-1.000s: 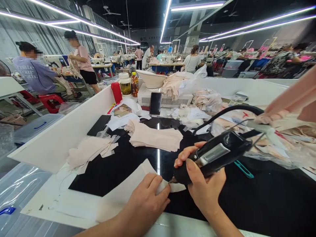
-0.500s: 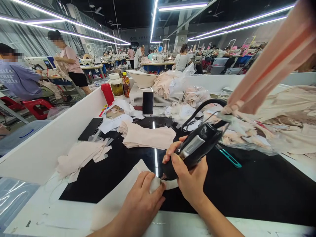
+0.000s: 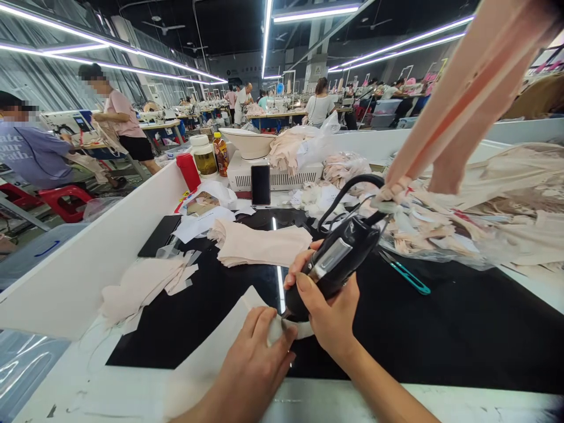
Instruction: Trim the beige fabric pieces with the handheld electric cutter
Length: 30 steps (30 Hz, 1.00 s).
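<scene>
My right hand [image 3: 332, 311] is wrapped around a black hand-held power tool [image 3: 332, 258] with a silver plate on its side. The tool leans to the right, and its narrow tip points down at a pale fabric strip [image 3: 304, 330]. My left hand [image 3: 255, 355] lies on a long off-white fabric piece [image 3: 211, 352], thumb and fingers closed on its edge right beside the tip. How the fabric sits under the fingers is partly hidden. Just beyond the hands rests a stack of pale pink fabric pieces [image 3: 264, 244] on the shiny black board [image 3: 418, 335].
Teal thread snips [image 3: 405, 273] lie right of the tool. A pink cloth band [image 3: 453, 106] and a black cable [image 3: 339, 197] run up from it. More cut pieces [image 3: 145, 282] are at left, a phone [image 3: 260, 184] at the back. A white side wall [image 3: 88, 264] borders the table.
The view has shifted slightly. The tool and my right hand have moved a little left, bringing the tip closer to my left fingers. My left hand keeps its hold on the fabric.
</scene>
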Motion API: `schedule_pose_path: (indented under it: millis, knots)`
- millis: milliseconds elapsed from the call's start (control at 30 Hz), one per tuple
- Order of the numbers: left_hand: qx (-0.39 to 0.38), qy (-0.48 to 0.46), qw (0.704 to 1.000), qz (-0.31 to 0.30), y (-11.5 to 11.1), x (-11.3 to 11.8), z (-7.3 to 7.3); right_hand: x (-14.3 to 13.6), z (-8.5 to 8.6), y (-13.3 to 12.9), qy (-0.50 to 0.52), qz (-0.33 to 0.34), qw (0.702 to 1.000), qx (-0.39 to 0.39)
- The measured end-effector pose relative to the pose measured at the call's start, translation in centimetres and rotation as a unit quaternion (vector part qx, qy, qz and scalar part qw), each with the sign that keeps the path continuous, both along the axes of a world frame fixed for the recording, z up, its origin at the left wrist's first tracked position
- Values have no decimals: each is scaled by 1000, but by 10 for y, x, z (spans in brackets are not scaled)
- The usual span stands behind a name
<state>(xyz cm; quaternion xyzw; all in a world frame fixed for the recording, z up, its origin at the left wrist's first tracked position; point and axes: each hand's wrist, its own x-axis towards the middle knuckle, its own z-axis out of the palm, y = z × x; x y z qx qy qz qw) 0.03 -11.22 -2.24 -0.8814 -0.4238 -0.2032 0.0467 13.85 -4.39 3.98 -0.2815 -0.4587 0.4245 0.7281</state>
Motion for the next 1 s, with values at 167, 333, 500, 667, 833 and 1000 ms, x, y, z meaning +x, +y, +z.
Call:
schedule_pose_path:
  millis: [167, 333, 500, 667, 833, 1000]
  knots:
    - [3, 6, 1000, 4, 0, 2, 2, -2, 5, -2, -18, -11, 999, -32]
    - [7, -3, 1000, 12, -1, -1, 1, -1, 4, 2, 4, -12, 1000, -8]
    - [-3, -7, 1000, 14, -1, -3, -2, 3, -1, 5, -5, -8, 1000, 15]
    - [-48, 1, 999, 10, -1, -8, 0, 15, -2, 3, -59, -60, 996, -16]
    - [-59, -17, 998, 10, 7, -19, 3, 39, -4, 5, -135, -100, 985, -48]
    - [-54, -25, 998, 10, 33, -15, 4, 74, -19, 10, -205, -185, 958, -85]
